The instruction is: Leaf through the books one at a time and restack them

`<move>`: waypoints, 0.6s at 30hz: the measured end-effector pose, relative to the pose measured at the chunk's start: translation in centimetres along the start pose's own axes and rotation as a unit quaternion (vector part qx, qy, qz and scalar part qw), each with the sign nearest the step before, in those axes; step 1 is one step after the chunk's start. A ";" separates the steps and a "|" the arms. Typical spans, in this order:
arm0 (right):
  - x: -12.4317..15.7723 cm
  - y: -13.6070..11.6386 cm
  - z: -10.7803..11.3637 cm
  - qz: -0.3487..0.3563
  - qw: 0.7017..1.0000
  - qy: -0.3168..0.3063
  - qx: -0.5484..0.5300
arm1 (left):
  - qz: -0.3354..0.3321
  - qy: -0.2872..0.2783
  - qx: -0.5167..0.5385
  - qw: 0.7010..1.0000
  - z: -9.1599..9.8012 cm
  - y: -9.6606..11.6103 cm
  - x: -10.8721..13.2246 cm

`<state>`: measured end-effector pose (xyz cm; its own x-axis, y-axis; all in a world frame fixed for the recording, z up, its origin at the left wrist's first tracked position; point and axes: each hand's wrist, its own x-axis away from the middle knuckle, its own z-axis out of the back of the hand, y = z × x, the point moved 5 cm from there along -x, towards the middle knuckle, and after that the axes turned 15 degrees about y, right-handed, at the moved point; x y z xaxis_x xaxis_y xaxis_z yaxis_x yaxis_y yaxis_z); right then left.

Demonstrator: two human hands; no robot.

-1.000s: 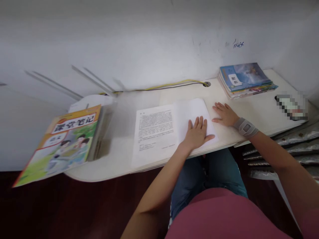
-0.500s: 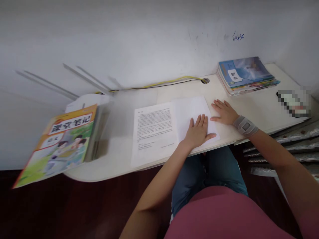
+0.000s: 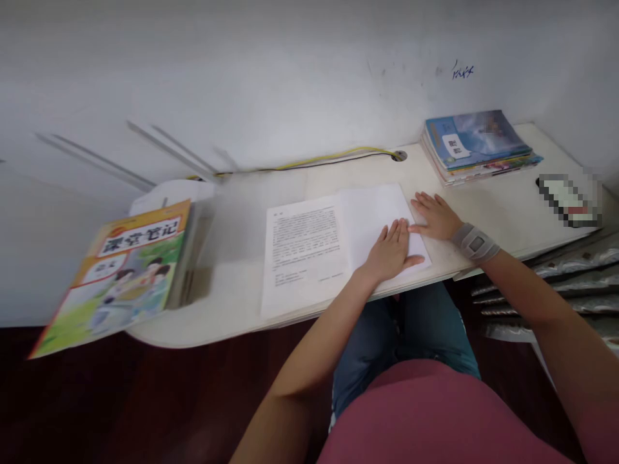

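An open book (image 3: pixel 304 258) lies on the white desk, its left page printed and its right page blank. Flat on the blank page rests my left hand (image 3: pixel 389 250), fingers stretched out and thumb apart. Just past the page's right edge, my right hand (image 3: pixel 436 216) lies with spread fingers on the desk, its thumb reaching the edge of the page. A grey band (image 3: pixel 476 243) wraps my right wrist. Neither hand grasps anything.
Stacked books (image 3: pixel 478 145) sit at the back right, near a blurred-out phone-like object (image 3: pixel 570 201). A colourful book (image 3: pixel 130 270) tops a pile at the left, overhanging the desk (image 3: pixel 232 290). Yellow and black cables (image 3: pixel 333 156) run along the wall to a hole.
My left hand has slid slightly to the right on the blank page, and the open book has shifted a little to the right. My right hand is nearly still.
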<state>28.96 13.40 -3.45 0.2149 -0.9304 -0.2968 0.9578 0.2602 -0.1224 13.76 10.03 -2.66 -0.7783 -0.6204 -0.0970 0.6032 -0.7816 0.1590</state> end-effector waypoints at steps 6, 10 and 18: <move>0.0 -0.1 0.2 -0.003 1.000 0.002 -0.003 | 0.098 0.026 -0.075 0.992 1.8 -1.5 1.6; 0.0 -0.1 0.1 -0.008 1.000 0.003 -0.004 | 0.129 -0.002 -0.092 0.987 1.1 -2.3 1.9; -0.1 0.2 -0.1 -0.018 1.000 -0.002 -0.015 | 0.105 0.000 -0.057 0.993 0.7 -2.1 1.3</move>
<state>29.13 13.58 -3.54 0.1815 -0.9405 -0.2872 0.9587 0.2343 -0.1614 11.33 10.89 -2.47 -0.6335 -0.7703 -0.0730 0.7678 -0.6375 0.0640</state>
